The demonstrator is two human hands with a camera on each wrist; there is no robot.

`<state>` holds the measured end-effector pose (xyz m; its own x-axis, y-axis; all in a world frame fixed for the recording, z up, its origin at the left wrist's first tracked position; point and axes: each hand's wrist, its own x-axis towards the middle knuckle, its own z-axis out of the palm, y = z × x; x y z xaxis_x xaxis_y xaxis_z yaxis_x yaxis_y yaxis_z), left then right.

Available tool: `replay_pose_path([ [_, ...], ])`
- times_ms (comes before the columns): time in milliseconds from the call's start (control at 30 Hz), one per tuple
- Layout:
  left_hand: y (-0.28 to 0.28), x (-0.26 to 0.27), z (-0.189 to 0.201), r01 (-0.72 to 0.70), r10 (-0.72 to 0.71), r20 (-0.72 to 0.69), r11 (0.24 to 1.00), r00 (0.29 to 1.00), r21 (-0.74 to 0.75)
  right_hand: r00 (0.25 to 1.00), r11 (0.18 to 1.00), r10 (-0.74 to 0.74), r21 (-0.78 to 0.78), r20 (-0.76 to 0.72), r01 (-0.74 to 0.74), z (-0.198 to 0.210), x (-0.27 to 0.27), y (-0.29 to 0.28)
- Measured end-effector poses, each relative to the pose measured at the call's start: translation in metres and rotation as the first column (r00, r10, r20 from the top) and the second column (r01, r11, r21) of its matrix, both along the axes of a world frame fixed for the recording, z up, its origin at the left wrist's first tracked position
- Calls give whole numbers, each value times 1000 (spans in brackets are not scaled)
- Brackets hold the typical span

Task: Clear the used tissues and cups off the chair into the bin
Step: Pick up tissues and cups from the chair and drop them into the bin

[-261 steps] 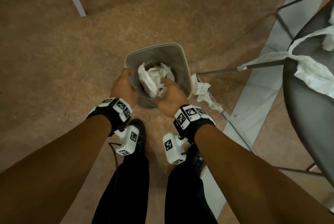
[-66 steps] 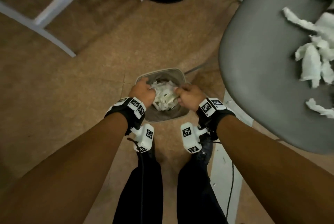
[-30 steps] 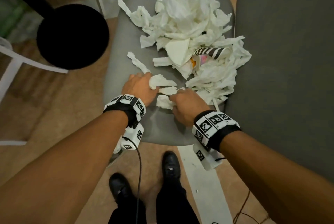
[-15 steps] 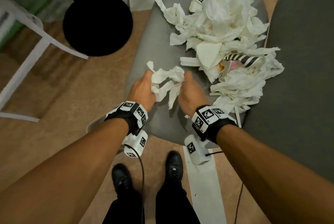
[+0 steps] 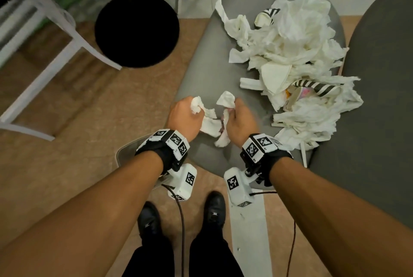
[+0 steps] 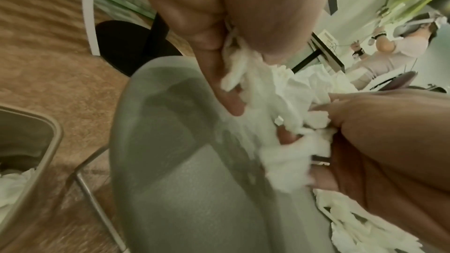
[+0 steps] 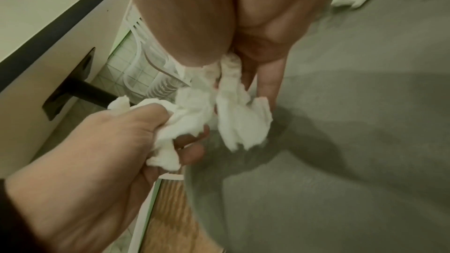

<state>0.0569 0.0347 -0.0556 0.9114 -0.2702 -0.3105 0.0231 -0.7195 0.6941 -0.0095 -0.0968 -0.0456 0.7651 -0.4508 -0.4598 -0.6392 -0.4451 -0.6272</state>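
Note:
Above the near edge of the grey chair seat [image 5: 207, 71], both hands hold crumpled white tissues [image 5: 211, 120]. My left hand [image 5: 186, 115] grips one wad [image 7: 170, 132], and my right hand [image 5: 238, 118] grips another [image 7: 239, 120], its strands hanging between the fists. A large heap of used tissues [image 5: 295, 57] covers the far right of the seat. Striped paper cups [image 5: 317, 86] lie in the heap, one more [image 5: 266, 16] at its far side. The bin [image 6: 26, 151], with tissues inside, stands on the floor left of the chair; only its rim [image 5: 125, 151] shows behind my left wrist.
A black round table base [image 5: 136, 31] and white chair legs [image 5: 55, 60] stand on the brown floor to the left. A second dark grey seat [image 5: 380, 109] adjoins on the right. My shoes [image 5: 214, 209] are under the chair's near edge. Another person [image 6: 389, 49] is far off.
Both hands came from the bin to the chair, gathered loose tissues near the seat's front, and now have lifted them off the seat, drawn back towards me.

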Motion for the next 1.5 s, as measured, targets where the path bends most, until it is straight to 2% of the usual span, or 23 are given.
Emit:
replay_pose_path([
  [100, 19, 0, 6, -105, 96, -100, 991, 990, -87, 997, 998, -37, 59, 68, 33, 4, 10, 28],
  [200, 51, 0, 4, -78, 72, -60, 993, 996, -94, 997, 981, -79, 174, -21, 82, 16, 25, 63],
  [300, 93, -1, -2, -107, 100, -109, 992, 989, -66, 996, 959, 6, 284, -85, 19, 21, 35, 101],
  [400, 140, -2, -22, -187, 188, -55, 982, 981, 26, 986, 972, 83, 230, -145, -48, 14, 41, 138],
  [467, 168, -5, -42, -235, 244, -110, 968, 964, 85, 973, 973, 107, 224, -204, -60, -6, 40, 164],
  [567, 203, -12, -71, -326, 329, -221, 944, 918, 53, 939, 929, 155, 367, -307, -33, -45, 38, 195],
  [667, 224, -20, -102, -329, 344, -194, 939, 919, 104, 911, 952, 235, 267, -340, -146, -71, 35, 222],
  [767, 228, -32, -117, -256, 292, -319, 955, 902, 152, 859, 948, 267, 277, -437, -155, -92, 27, 236],
  [833, 229, -39, -127, -261, 336, -425, 938, 840, 226, 841, 958, 245, 255, -482, -133, -110, 24, 246],
  [933, 232, -41, -148, -246, 337, -378, 931, 863, 268, 839, 956, 282, 210, -465, -205, -141, 19, 253],
  [1033, 235, -42, -174, -321, 369, -344, 928, 863, 189, 856, 961, 250, 223, -452, -163, -168, 18, 259],
  [1100, 234, -45, -183, -314, 341, -353, 940, 871, 134, 850, 962, 196, 266, -488, -69, -181, 22, 259],
  [1133, 233, -46, -187, -309, 326, -380, 945, 865, 109, 851, 962, 178, 267, -494, -46, -184, 25, 257],
  [1233, 236, -44, -204, -372, 361, -527, 924, 769, 90, 857, 935, 154, 352, -491, 34, -194, 34, 248],
  [1267, 237, -40, -208, -364, 345, -555, 928, 757, 80, 861, 918, 147, 392, -487, 65, -196, 37, 244],
  [1367, 240, -29, -211, -264, 251, -587, 962, 770, 65, 879, 869, 134, 481, -458, 118, -205, 37, 233],
  [1433, 240, -24, -204, -204, 217, -571, 975, 792, 87, 869, 862, 118, 483, -480, 150, -194, 35, 226],
  [1500, 236, -19, -190, -238, 256, -535, 966, 805, 105, 875, 846, 137, 515, -463, 140, -178, 34, 218],
])
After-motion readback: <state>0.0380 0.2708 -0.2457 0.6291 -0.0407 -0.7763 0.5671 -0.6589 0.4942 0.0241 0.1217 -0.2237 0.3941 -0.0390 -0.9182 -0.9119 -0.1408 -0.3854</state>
